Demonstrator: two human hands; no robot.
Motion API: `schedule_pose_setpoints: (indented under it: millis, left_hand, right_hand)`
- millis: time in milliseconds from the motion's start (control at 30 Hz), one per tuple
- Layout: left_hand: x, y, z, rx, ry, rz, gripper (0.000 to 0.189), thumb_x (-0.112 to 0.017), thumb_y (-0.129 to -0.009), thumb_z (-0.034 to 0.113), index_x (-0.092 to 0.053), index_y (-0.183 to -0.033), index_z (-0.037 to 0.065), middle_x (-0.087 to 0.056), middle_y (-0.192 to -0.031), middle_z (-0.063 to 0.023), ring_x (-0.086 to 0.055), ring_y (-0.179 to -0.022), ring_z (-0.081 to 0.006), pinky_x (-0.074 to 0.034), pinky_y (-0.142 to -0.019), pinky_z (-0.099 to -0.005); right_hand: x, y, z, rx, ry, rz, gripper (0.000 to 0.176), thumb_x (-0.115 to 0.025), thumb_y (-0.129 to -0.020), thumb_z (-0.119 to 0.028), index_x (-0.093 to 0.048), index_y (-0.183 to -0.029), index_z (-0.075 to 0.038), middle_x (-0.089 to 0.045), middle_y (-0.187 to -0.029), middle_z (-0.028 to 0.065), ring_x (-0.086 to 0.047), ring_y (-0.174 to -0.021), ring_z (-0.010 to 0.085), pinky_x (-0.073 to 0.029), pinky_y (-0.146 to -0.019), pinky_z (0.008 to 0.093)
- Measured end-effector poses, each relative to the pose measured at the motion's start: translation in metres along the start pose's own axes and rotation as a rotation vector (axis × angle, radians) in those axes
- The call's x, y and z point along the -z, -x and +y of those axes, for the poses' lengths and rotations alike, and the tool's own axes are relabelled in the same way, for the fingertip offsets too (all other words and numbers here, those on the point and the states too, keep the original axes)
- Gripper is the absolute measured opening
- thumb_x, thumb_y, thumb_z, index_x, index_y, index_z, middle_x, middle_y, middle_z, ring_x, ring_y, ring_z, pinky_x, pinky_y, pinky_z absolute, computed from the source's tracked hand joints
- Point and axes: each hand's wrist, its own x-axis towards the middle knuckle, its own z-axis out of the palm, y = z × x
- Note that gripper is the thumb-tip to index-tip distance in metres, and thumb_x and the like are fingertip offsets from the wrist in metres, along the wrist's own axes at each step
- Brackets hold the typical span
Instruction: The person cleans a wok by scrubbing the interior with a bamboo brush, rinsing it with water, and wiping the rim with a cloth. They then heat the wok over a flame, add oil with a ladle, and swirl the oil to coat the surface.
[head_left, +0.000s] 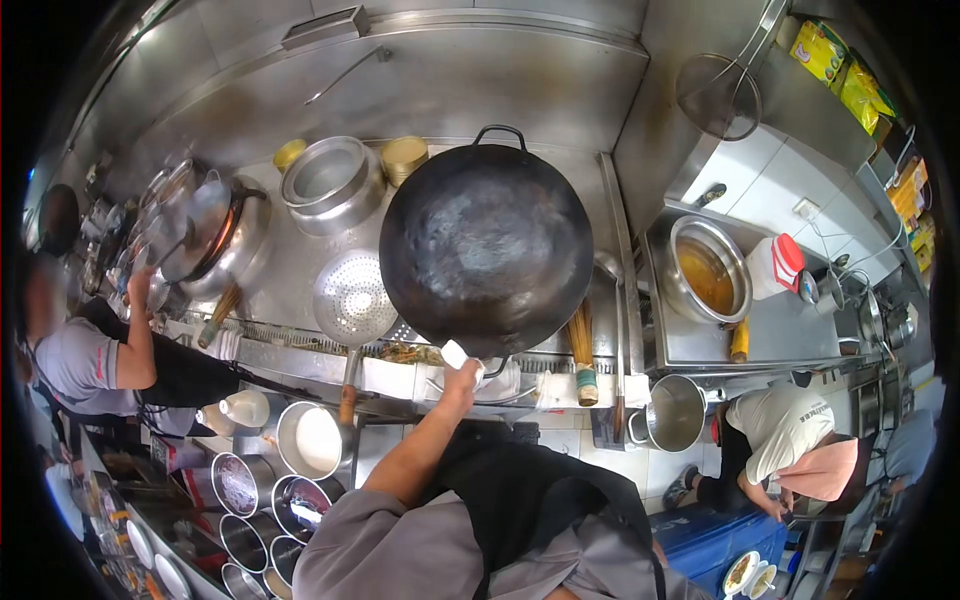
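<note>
A large black wok with a loop handle at its far edge and another at its near edge fills the middle of the head view, over the steel stove. My left hand is closed around a folded white cloth, right at the wok's near rim beside the near handle. Left of the wok lies a perforated strainer ladle with a wooden handle. On the right, a bamboo wok brush and a long-handled ladle lie along the stove. My right hand is out of view.
Steel pots and a yellow tin stand behind the strainer. Right of the stove are a pot of brown liquid and a red-lidded container. One person works at left, another bends at right. Several pots stand below left.
</note>
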Motion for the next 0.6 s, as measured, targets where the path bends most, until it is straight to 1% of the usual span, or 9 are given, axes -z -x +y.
schedule_pose_setpoints:
  millis: [67, 167, 267, 367, 467, 600]
  left_hand:
    - [-0.001, 0.001, 0.000, -0.008, -0.012, 0.019, 0.031, -0.057, -0.073, 0.003, -0.052, -0.104, 0.005, -0.056, -0.090, -0.0062, -0.059, -0.077, -0.0209, -0.053, -0.058, -0.0368]
    - [0.002, -0.006, -0.012, -0.151, -0.035, 0.042, 0.034, -0.056, -0.073, 0.002, -0.052, -0.107, 0.003, -0.058, -0.093, -0.0060, -0.059, -0.081, -0.0196, -0.051, -0.067, -0.0328]
    - [-0.001, 0.000, -0.004, -0.139, -0.029, -0.004, 0.041, -0.056, -0.074, 0.000, -0.048, -0.114, 0.003, -0.056, -0.100, -0.0069, -0.057, -0.094, -0.0224, -0.047, -0.081, -0.0342]
    - [0.003, -0.005, -0.010, -0.233, -0.044, -0.014, 0.044, -0.056, -0.074, 0.000, -0.046, -0.117, 0.003, -0.056, -0.103, -0.0071, -0.057, -0.097, -0.0224, -0.047, -0.082, -0.0345]
    - [0.004, -0.007, -0.012, -0.200, -0.068, 0.001, 0.045, -0.056, -0.074, 0.000, -0.045, -0.117, 0.003, -0.056, -0.105, -0.0074, -0.056, -0.098, -0.0227, -0.045, -0.085, -0.0350]
    - [0.004, -0.008, -0.013, -0.182, -0.049, 0.005, 0.044, -0.056, -0.074, 0.000, -0.046, -0.117, 0.003, -0.055, -0.104, -0.0072, -0.056, -0.098, -0.0230, -0.045, -0.085, -0.0353]
  right_hand:
    - [0.004, 0.002, -0.004, 0.005, 0.012, 0.003, 0.040, -0.047, -0.089, -0.032, -0.066, -0.067, -0.005, -0.065, -0.060, 0.0116, -0.063, -0.051, 0.0244, -0.052, -0.055, 0.0369]
    - [0.004, 0.007, -0.008, -0.002, 0.016, 0.001, 0.040, -0.047, -0.089, -0.031, -0.066, -0.067, -0.005, -0.065, -0.060, 0.0116, -0.063, -0.051, 0.0244, -0.052, -0.055, 0.0370]
    - [0.003, 0.009, -0.008, -0.002, 0.018, -0.001, 0.039, -0.047, -0.089, -0.031, -0.066, -0.067, -0.005, -0.065, -0.060, 0.0115, -0.063, -0.051, 0.0244, -0.052, -0.055, 0.0370]
    - [0.005, 0.010, -0.008, 0.000, 0.023, -0.001, 0.039, -0.047, -0.089, -0.031, -0.066, -0.067, -0.005, -0.065, -0.061, 0.0115, -0.063, -0.051, 0.0245, -0.052, -0.055, 0.0370]
    - [0.005, 0.010, -0.009, 0.002, 0.025, -0.003, 0.039, -0.047, -0.089, -0.031, -0.067, -0.067, -0.005, -0.065, -0.061, 0.0115, -0.064, -0.051, 0.0245, -0.052, -0.055, 0.0370]
    - [0.006, 0.010, -0.009, 0.003, 0.029, -0.003, 0.039, -0.047, -0.089, -0.031, -0.067, -0.067, -0.005, -0.065, -0.061, 0.0115, -0.064, -0.051, 0.0246, -0.052, -0.055, 0.0370]
